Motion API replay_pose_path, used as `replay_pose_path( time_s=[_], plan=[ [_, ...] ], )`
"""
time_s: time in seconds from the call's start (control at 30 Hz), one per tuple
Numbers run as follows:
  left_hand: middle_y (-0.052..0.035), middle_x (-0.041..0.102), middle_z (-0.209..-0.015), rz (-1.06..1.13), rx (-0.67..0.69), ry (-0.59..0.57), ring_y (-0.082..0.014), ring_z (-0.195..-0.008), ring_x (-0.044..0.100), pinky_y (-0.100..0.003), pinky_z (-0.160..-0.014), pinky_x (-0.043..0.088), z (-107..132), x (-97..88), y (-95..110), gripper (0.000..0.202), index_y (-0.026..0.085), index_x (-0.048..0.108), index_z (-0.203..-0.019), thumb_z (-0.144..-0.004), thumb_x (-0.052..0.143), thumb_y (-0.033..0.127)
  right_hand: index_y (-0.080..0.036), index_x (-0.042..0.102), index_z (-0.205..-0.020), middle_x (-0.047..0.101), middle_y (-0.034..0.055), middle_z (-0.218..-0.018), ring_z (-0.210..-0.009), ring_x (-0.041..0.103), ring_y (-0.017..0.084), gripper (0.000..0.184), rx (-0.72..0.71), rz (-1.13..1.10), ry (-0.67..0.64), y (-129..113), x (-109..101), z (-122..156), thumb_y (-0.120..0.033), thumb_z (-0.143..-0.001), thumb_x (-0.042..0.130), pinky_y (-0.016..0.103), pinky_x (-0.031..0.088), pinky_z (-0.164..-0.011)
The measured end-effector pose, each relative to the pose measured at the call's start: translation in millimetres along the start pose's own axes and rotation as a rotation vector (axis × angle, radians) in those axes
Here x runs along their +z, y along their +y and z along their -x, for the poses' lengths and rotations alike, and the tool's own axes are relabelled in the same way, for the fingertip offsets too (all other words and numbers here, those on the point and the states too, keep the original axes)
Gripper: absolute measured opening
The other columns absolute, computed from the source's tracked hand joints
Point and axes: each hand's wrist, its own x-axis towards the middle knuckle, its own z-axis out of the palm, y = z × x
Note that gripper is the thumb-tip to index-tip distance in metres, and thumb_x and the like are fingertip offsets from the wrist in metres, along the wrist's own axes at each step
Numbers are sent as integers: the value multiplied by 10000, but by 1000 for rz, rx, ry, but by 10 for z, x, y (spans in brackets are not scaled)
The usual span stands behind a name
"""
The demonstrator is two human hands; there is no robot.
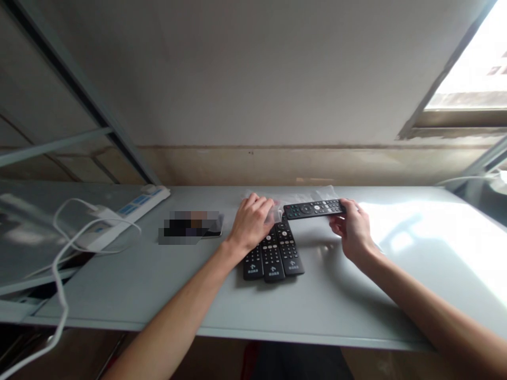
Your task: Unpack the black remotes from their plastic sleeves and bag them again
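Note:
My right hand [354, 230] grips one end of a black remote control [312, 209], held level and sideways just above the table. My left hand [252, 221] rests curled on a clear plastic bag [277, 211], its fingers pinching the film, over the top ends of three black remotes [273, 256] that lie side by side on the pale table [198, 295]. More clear plastic bags [317, 191] lie behind the held remote near the wall.
A white power strip [130, 211] with a plugged charger and a looping white cable [59, 264] sits at the left. A flat dark object [190, 226] lies left of my left hand. Metal shelf posts rise at left and right; a bright window is at the upper right.

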Motion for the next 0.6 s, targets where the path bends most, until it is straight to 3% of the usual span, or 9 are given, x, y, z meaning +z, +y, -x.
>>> replay_pose_path(
  time_s=[0.2,0.43,0.6],
  plan=[
    [-72,755,-1089,-2,13,-24,-294,-1046,590,-448,-950,521,0,-14,-10,143,188,700,-1140,-1002,666,209,-247,551,-892,577,-59,-513,-390,452,98,261,-4,63,-107,19,-4,55,-432,-817,719,168,274,-353],
    [-68,756,-1143,0,17,-28,-313,-1102,593,-463,-977,511,6,-10,-9,305,187,684,-1199,-919,801,215,-258,545,-1043,706,-13,-579,-405,551,145,307,-77,175,-233,2,7,176,-477,-882,690,204,355,-375],
    [-80,742,-1130,3,73,-36,-300,-1094,591,-444,-952,497,8,-51,34,220,193,669,-1142,-950,769,231,-262,530,-1141,759,3,-685,-482,663,183,356,-178,247,-415,-18,34,335,-530,-955,673,234,432,-416]
  ],
)
